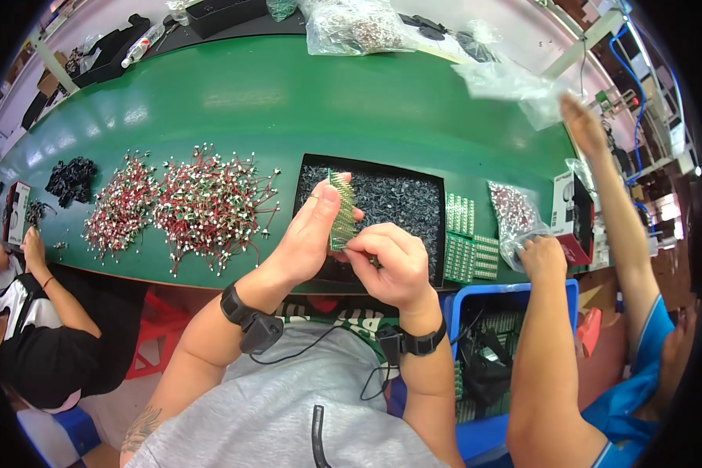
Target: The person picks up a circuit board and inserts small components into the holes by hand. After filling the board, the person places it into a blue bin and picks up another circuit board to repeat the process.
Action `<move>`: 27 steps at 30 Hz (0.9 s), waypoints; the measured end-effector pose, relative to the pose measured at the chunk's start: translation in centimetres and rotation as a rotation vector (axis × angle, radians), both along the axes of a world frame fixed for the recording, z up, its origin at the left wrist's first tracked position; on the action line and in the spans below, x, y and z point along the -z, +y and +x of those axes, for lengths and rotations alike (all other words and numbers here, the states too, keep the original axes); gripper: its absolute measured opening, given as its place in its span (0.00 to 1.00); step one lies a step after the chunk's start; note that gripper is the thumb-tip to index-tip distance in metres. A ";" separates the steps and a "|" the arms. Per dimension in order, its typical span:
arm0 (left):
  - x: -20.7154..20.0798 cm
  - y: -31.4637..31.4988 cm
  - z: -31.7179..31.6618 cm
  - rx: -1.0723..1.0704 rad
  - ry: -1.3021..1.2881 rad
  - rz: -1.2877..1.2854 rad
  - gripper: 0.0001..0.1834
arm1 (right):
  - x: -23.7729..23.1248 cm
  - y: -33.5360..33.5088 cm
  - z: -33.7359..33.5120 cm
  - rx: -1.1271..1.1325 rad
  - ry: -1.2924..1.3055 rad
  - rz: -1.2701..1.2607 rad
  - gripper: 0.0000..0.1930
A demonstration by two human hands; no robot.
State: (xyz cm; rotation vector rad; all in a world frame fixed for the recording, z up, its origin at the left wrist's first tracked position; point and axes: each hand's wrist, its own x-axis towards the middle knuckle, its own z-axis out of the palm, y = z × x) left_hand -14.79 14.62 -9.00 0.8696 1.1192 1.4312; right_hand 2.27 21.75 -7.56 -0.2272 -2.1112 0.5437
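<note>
And now the green circuit-board panel [342, 214] is held up over the black tray [370, 168], long axis near-vert. in view, L hand [308, 234] clamped on its left side. R hand [394, 261] is set nearer the panel's bottom end, just right of it, thumb & index fingers pinched tog.; whether a tiny pc. is gripped can't be told.

Passage over far tabletop [288, 93], wire heaps [210, 204] left; co-worker's arms [628, 222] right
</note>
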 end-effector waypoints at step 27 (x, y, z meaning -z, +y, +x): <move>-0.5 0.0 0.0 -0.076 -0.155 -0.001 0.45 | 0.3 0.2 0.2 0.028 -0.062 -0.157 0.11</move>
